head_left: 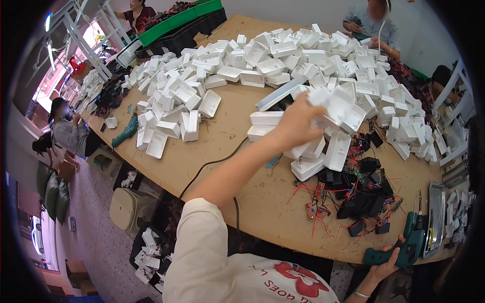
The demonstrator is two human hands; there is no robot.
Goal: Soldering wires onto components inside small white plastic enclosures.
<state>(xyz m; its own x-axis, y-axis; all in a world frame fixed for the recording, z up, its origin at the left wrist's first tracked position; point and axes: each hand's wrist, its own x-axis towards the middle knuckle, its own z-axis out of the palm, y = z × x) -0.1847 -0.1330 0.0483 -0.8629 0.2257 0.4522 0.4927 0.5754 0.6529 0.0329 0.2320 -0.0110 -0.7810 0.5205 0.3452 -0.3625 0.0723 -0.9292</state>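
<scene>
My left hand (299, 120) reaches across the table with its fingers closed on a white plastic housing (334, 103), blurred a little by motion, above a heap of similar open white housings (255, 78). At the lower right, my right hand (388, 262) is wrapped round the handle of a green soldering gun (411, 240), whose thin metal tip points upward. Between my hands lies a cluster of black plastic parts (366, 204) with small circuit boards (319, 191) and red wires. Several white housings (336, 151) are stacked just below my left hand.
A metal tray (434, 217) stands at the table's right edge. A black cable (214, 162) crosses the brown tabletop (217, 136). Another green tool (126, 131) lies on the left. Co-workers sit at the far right (376, 25), far left (70, 131) and back. A beige stool (129, 209) stands below.
</scene>
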